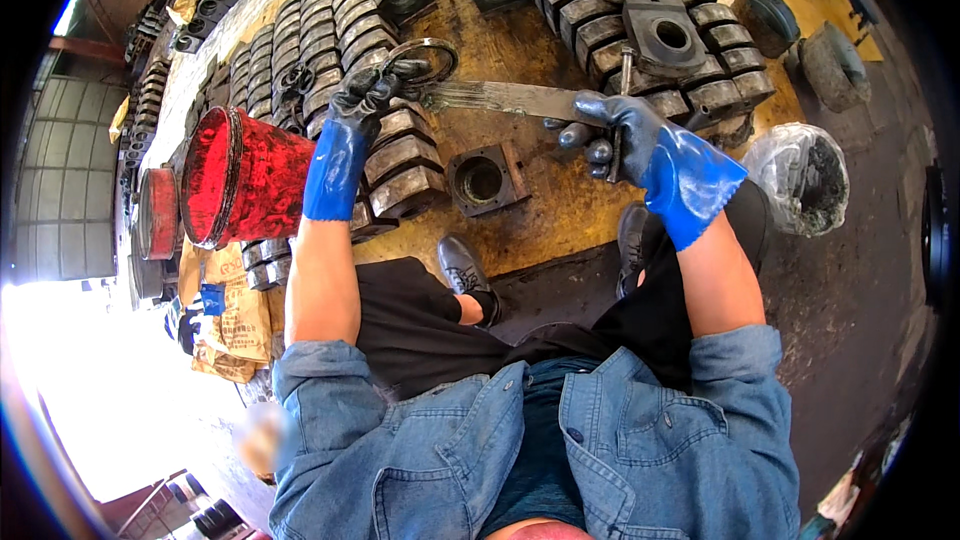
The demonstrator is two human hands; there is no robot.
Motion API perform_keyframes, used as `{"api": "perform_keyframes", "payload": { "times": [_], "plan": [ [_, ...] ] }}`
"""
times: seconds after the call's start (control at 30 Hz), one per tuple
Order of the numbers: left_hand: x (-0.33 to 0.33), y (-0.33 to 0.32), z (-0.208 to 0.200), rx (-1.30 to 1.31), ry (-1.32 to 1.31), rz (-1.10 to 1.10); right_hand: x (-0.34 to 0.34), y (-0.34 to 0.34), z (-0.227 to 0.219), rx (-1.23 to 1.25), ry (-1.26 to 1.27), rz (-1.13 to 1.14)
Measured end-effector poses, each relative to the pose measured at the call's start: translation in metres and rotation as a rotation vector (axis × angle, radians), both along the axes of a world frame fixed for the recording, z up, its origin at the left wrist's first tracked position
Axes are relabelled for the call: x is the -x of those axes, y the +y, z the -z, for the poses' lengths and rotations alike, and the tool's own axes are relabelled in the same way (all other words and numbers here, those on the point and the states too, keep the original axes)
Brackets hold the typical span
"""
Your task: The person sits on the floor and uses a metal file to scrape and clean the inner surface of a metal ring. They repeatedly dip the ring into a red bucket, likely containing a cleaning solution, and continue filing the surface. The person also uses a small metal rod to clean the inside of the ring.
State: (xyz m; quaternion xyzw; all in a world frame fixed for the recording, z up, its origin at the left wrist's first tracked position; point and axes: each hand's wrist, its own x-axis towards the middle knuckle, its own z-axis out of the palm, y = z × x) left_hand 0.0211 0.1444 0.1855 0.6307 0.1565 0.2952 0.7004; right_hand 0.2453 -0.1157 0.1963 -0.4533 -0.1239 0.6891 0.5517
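My left hand (368, 90), in a blue and black glove, grips a thin metal ring (428, 53) over the rows of grey metal blocks (400, 155). My right hand (612, 130), gloved the same way, is closed on a slim metal rod (622, 90) that stands nearly upright. A flat, worn steel bar (500, 98) lies on the yellow-brown board (560, 205) between the two hands. A square block with a round hole (486, 180) sits just below the bar.
A red drum (240, 178) lies on its side at the left, another (158, 212) behind it. Square bored blocks (668, 35) rest on the block rows at the back. A plastic bag of dark material (805, 178) and two round dark pots (835, 60) stand right. Paper sacks (235, 325) lie lower left.
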Motion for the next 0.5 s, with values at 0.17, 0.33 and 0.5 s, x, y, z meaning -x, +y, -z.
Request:
{"api": "perform_keyframes", "payload": {
  "times": [0.17,0.33,0.5],
  "plan": [
    [-0.001,-0.001,-0.002,-0.035,0.018,0.034,-0.003,0.002,0.003,0.056,0.114,0.001],
    [0.003,0.007,0.002,-0.239,0.159,0.018,-0.004,0.002,0.016,0.030,0.213,0.011],
    [0.001,0.007,0.005,-0.673,0.377,-0.121,0.006,0.004,0.005,0.081,0.197,0.048]
  ]
}}
